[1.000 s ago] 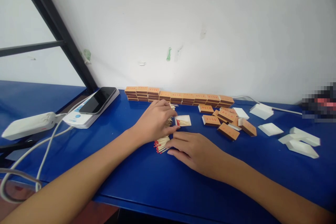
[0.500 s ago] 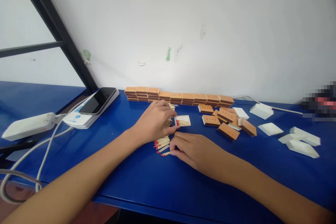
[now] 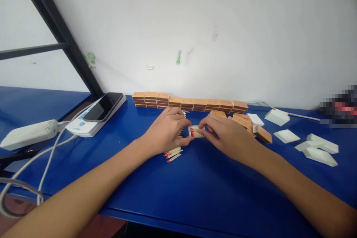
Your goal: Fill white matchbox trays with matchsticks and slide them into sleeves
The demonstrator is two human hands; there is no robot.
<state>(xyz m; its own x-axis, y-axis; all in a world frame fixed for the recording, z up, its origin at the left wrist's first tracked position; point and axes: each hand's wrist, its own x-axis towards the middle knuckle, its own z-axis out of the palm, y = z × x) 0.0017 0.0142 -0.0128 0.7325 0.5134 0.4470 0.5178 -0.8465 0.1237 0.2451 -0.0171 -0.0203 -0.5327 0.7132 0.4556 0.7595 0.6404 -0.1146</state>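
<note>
My left hand point(image 3: 166, 131) rests on a heap of red-tipped matches point(image 3: 173, 153) on the blue table point(image 3: 178, 186), its fingers curled over them. Its thumb touches the left end of a small white matchbox tray point(image 3: 195, 131) with some matches in it. My right hand point(image 3: 227, 134) sits at the tray's right side with its fingers pinched at the tray's edge. What the fingers hold is too small to make out. A few loose matches lie below my left hand.
A low wall of stacked orange matchboxes point(image 3: 189, 103) runs along the back. More orange boxes point(image 3: 262, 134) lie scattered right of my right hand, and several white trays point(image 3: 319, 150) lie farther right. A phone on a white device point(image 3: 96, 113) and cables point(image 3: 47, 156) are at left.
My right hand lifted from the loose matches near the front and moved up and right to the white tray. The left hand barely moved.
</note>
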